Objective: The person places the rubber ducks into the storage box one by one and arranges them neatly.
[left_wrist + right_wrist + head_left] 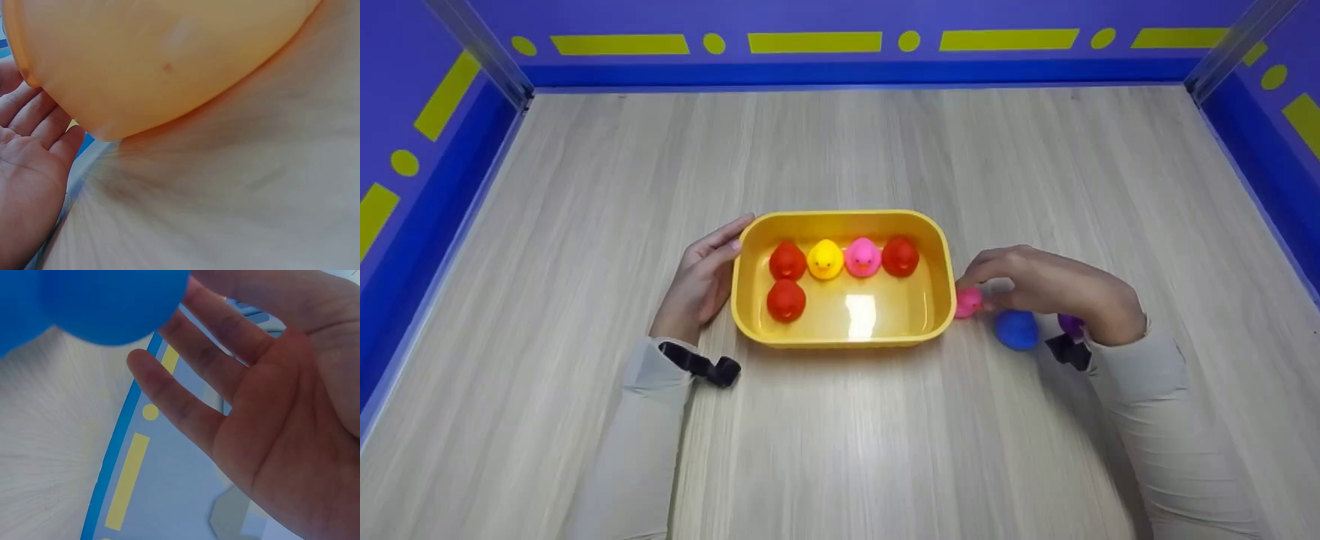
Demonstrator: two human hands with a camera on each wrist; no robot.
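Observation:
A yellow plastic box stands on the table, holding red ducks, a yellow rubber duck and a pink duck. My left hand rests against the box's left end, fingers extended along the outside; the left wrist view shows this hand beside the box wall. Just outside the box's right end, my right hand pinches another pink rubber duck between thumb and fingers. In the right wrist view a blue duck hides the fingertips of this hand.
On the table beneath the right hand sit the blue duck and a purple one, partly hidden by the wrist. Blue walls with yellow marks border the wood-patterned table at the back and sides.

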